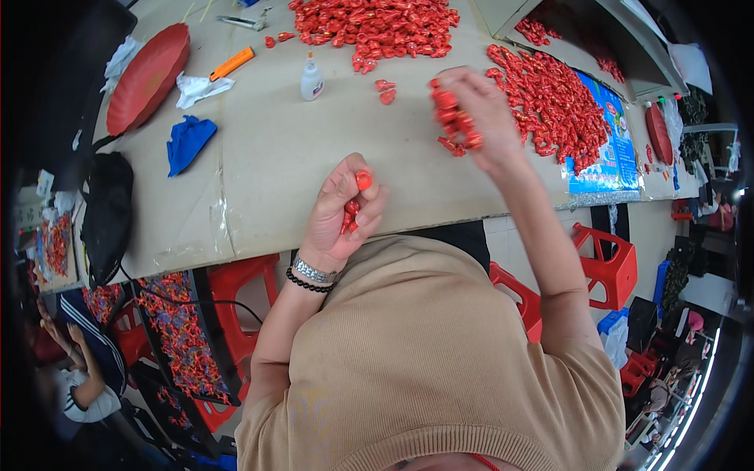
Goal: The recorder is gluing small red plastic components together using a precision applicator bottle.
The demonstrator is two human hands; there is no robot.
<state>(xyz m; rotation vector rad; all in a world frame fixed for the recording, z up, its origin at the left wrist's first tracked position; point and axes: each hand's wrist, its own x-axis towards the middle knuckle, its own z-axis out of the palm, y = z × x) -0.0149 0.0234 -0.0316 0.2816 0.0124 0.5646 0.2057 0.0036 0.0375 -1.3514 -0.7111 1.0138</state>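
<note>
My left hand (339, 210), palm turned up near the table's front edge, is closed around a few small glossy red pieces (350, 213). One of them, a rounded red piece (364, 180), is pinched at the thumb and fingertip. My right hand (485, 110) hovers over the table between two heaps, slightly blurred. Its curled fingers hold a cluster of the same red pieces (454, 118), partly hidden by the hand. Two loose red pieces (386, 93) lie to its left. A large pile of red pieces (377, 27) is at the back, and another pile (550, 106) lies to the right.
A small white dropper bottle (312, 78) stands mid-table. To the left are an orange-handled cutter (232, 63), white tissue (203, 89), a blue cloth (190, 144) and a red oval tray (149, 78). A grey open box (581, 43) stands at the right; red stools (605, 267) stand below.
</note>
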